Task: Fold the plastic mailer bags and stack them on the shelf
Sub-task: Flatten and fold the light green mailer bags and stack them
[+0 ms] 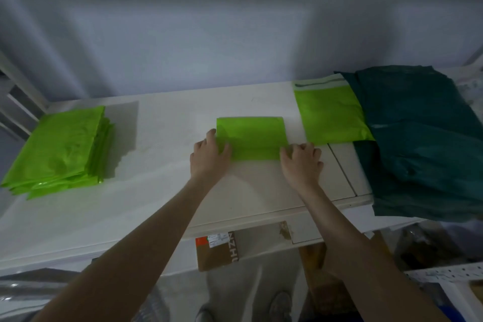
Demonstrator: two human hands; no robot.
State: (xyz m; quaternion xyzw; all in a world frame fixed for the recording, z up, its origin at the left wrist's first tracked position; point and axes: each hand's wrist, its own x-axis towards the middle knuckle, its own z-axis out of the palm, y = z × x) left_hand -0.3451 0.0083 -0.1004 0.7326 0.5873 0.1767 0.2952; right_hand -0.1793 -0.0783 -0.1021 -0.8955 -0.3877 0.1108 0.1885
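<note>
A lime-green mailer bag (252, 136), folded to a small rectangle, lies in the middle of the white shelf surface (167, 123). My left hand (209, 155) grips its near left corner, thumb on top. My right hand (302, 159) pinches its near right corner with curled fingers. A stack of folded green bags (58, 151) sits at the far left. An unfolded green bag (330, 115) lies flat to the right, partly under a dark teal bag.
A large dark teal plastic bag (418, 144) covers the shelf's right end and hangs over its front edge. Below the shelf stands a cardboard box (217, 252) with a label. A grey wall rises behind. White shelf posts stand at far left.
</note>
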